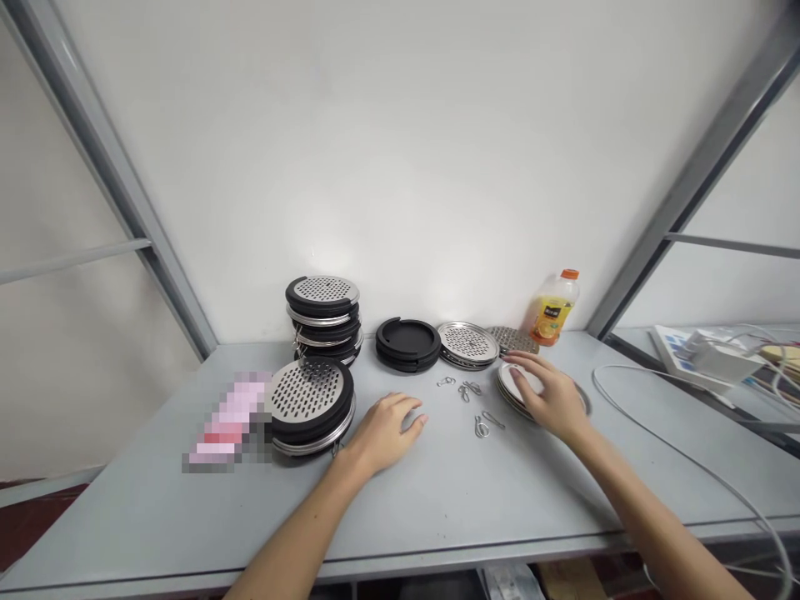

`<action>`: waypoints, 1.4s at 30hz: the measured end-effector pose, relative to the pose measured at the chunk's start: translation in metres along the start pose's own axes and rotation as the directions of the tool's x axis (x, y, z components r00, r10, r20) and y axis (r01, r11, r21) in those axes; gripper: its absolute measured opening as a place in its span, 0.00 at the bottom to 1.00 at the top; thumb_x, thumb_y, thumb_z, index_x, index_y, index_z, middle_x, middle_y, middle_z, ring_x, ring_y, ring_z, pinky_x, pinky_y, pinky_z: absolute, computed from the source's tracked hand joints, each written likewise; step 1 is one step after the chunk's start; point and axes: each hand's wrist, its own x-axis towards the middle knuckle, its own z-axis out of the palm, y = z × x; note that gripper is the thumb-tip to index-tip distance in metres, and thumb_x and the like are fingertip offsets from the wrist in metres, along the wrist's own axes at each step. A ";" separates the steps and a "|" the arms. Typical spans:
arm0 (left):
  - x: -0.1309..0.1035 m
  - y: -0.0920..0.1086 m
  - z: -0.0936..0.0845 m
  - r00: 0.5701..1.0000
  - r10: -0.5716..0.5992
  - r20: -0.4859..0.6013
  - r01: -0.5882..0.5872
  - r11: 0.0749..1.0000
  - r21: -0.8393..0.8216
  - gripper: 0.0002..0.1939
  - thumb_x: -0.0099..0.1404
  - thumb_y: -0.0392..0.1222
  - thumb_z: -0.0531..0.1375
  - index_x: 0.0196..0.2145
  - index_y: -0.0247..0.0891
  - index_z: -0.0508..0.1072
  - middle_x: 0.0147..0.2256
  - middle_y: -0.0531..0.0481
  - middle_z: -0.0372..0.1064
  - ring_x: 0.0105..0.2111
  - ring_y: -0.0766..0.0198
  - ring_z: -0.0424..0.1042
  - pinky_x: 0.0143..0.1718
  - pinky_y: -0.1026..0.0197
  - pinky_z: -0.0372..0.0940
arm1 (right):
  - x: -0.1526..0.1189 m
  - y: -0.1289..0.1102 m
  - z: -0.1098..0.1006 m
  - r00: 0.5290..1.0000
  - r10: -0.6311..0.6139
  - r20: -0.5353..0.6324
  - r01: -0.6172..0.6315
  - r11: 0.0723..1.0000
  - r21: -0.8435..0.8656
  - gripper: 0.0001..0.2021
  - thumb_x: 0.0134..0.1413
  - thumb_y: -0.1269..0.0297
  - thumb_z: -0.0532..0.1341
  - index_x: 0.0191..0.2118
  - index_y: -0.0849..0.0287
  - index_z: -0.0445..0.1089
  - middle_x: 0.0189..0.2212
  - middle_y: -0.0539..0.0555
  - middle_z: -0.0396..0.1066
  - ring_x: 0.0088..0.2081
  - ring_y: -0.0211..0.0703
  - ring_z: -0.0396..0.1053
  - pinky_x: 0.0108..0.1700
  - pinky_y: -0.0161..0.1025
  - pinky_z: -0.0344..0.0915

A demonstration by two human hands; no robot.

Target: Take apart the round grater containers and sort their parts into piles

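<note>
A grey surface (437,508) bears a tall stack of black-rimmed, perforated silver discs (326,289), round black trays (409,358) and an orange-capped juice bottle (553,318). The left hand (388,429), half-curled, thumb apart, is beside a shorter black-and-silver stack (309,393); the right hand (545,396), spread, is over round silvery plates (511,389), contact unclear; silvery wire clips (481,428) lie between.

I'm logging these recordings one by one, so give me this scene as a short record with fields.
Surface: grey table
Left hand: beside the front stack of black-rimmed perforated discs, holding nothing visible
Right hand: over the round metal plates, contact unclear
Between hands: loose wire clips
Back row, left to right: tall disc stack, black notched trays, perforated metal discs
Back right: orange-capped juice bottle
</note>
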 end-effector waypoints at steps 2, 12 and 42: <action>0.001 -0.003 0.001 1.000 -0.009 -0.026 0.010 1.000 0.016 0.14 0.66 0.43 0.55 0.47 0.38 0.73 0.45 0.44 0.73 0.48 0.56 0.70 0.52 0.54 0.63 | 0.025 -0.024 0.014 0.994 -0.060 0.090 0.050 0.992 0.118 0.13 0.61 0.60 0.53 0.45 0.56 0.72 0.48 0.57 0.72 0.49 0.50 0.70 0.51 0.47 0.68; 0.007 -0.013 -0.001 0.992 -0.049 -0.113 0.057 0.996 0.070 0.07 0.66 0.35 0.53 0.36 0.38 0.72 0.36 0.47 0.73 0.39 0.59 0.71 0.43 0.56 0.65 | 0.058 -0.064 0.105 0.976 -0.205 0.077 0.194 0.972 0.129 0.18 0.60 0.65 0.53 0.54 0.60 0.67 0.55 0.61 0.66 0.58 0.53 0.59 0.60 0.53 0.56; 0.003 -0.002 -0.004 1.000 -0.004 -0.003 0.004 0.995 0.099 0.12 0.68 0.37 0.52 0.40 0.41 0.76 0.38 0.49 0.77 0.39 0.59 0.74 0.43 0.60 0.64 | 0.048 -0.018 0.096 0.990 0.080 0.114 -0.074 0.996 -0.054 0.15 0.56 0.65 0.54 0.44 0.64 0.72 0.42 0.63 0.73 0.48 0.55 0.67 0.51 0.52 0.62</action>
